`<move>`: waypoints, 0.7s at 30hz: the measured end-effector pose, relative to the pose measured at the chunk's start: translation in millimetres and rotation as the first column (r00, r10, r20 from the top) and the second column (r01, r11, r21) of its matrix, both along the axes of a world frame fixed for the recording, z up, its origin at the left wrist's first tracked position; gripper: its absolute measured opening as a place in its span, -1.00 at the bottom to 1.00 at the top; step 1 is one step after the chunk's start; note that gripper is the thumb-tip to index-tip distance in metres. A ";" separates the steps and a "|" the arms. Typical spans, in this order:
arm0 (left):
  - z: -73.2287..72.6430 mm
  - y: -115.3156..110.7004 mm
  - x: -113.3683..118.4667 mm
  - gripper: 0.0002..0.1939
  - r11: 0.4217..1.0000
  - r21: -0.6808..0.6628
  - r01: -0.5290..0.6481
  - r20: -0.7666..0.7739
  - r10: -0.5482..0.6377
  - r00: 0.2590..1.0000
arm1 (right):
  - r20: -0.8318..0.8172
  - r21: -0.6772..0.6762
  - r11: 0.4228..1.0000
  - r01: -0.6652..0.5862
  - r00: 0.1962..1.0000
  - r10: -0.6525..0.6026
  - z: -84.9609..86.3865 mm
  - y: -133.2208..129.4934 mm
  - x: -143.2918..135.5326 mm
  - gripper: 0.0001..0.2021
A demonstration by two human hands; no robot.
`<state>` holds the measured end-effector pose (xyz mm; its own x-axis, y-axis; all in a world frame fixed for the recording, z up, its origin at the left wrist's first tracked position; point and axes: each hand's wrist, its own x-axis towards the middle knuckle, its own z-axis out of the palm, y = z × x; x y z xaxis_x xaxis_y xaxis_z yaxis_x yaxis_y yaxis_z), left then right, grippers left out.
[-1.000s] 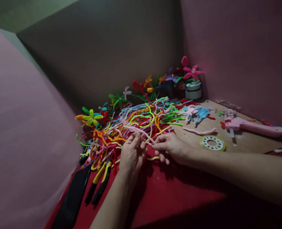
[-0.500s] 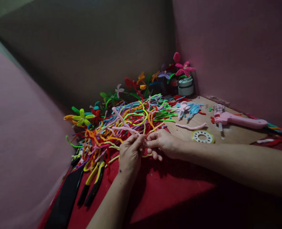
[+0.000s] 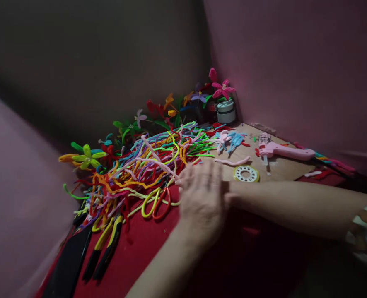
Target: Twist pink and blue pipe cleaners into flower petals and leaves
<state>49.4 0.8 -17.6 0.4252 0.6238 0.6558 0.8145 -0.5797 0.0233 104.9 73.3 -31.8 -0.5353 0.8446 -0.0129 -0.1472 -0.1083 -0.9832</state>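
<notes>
Two lengths of pink pipe cleaner (image 3: 163,165) cross and stick out to the upper left, their lower ends going in at the fingertips behind my left hand. My left hand (image 3: 202,198), blurred by motion, lies across the front of my right hand with its back to me and fingers stretched over it. Most of my right hand (image 3: 230,196) is hidden there; it seems closed on the pink pipe cleaners. Just left of the hands, scissors (image 3: 158,203) with yellow and red handles rest by the pile of coloured pipe cleaners (image 3: 158,153).
Yellow-and-black pliers (image 3: 104,248) lie at the front left, beside a black flat object (image 3: 67,260). On the wooden board (image 3: 279,174) are a pink glue gun (image 3: 286,151) and a tape roll (image 3: 246,174). Pipe-cleaner flowers (image 3: 87,157) line the wall, with a grey-white pot (image 3: 226,111).
My left hand has moved right and now covers much of my right hand. The scissors have come into sight. The whole view has shifted, moving the table's things leftward.
</notes>
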 end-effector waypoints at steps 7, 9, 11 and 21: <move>18.0 -30.3 45.3 -0.68 0.632 -0.486 0.604 0.266 -0.551 0.791 | -0.149 -0.170 0.967 -0.189 0.975 0.164 5.1 4.6 3.6 -0.90; 37.0 -31.7 14.9 -0.76 0.706 -0.469 0.530 0.452 -0.323 0.831 | -0.178 -0.151 0.973 -0.175 0.973 0.148 6.8 4.5 2.5 -0.93; 48.9 -23.9 -22.1 -0.79 0.865 -0.450 0.222 0.529 0.058 0.847 | -0.183 -0.124 0.981 -0.151 0.975 0.127 8.6 2.8 1.8 -0.91; 34.4 28.1 -71.8 -0.70 0.704 -0.696 0.141 0.655 0.542 0.527 | -0.078 -0.056 0.974 -0.219 0.974 0.215 10.5 -5.4 6.1 -0.81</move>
